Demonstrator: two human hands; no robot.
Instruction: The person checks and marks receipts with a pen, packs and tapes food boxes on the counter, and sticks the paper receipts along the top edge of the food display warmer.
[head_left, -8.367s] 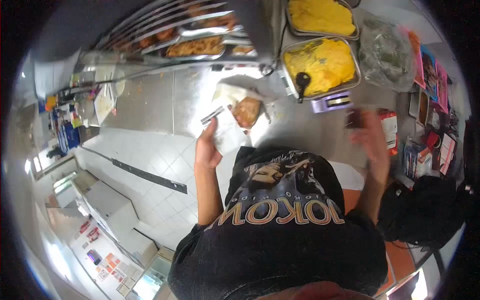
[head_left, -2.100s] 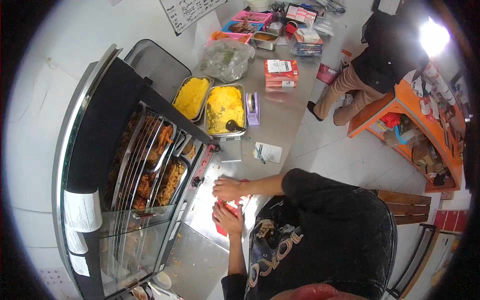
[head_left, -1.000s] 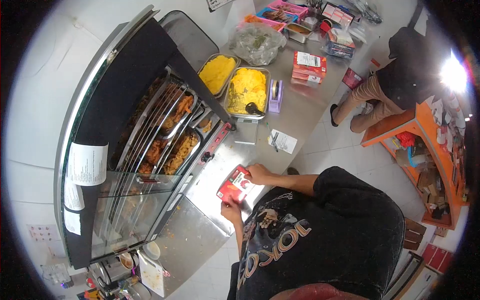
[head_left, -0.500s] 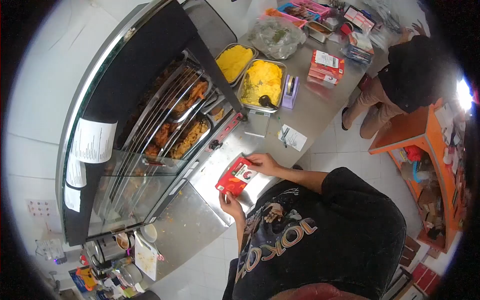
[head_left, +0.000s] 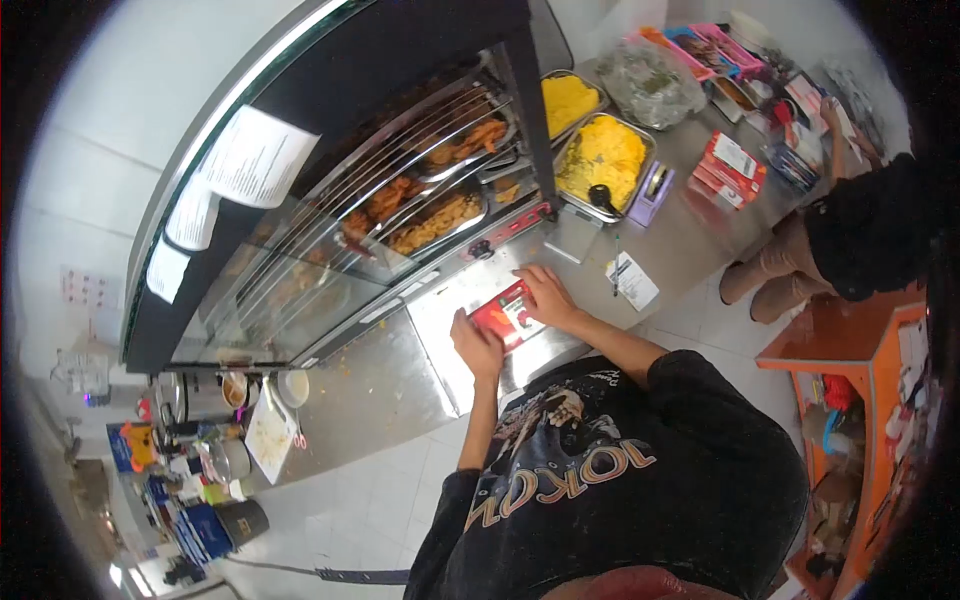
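Between my hands, over the bright metal tray, is a red carton (head_left: 500,320) with a white printed label on its face. My left hand (head_left: 478,345) is at the carton's left end, fingers curved along it. At the opposite end, my right hand (head_left: 547,296) lies over the edge with its fingers bent around the side. Both thumbs are partly hidden. A glass-fronted heated cabinet (head_left: 380,270) with fried chicken pieces on trays stands just beyond the carton.
Past my right hand are a scale (head_left: 573,235), a paper slip (head_left: 633,281), a pan of yellow rice (head_left: 605,160), a purple tape dispenser (head_left: 651,195) and stacked red boxes (head_left: 727,172). A co-worker (head_left: 860,235) stands far right. A cutting board (head_left: 271,431) lies left.
The view has turned, shifting the counter rightward and upward. My left hand has moved from the carton's lower corner to its left end. The co-worker's hand now holds something white.
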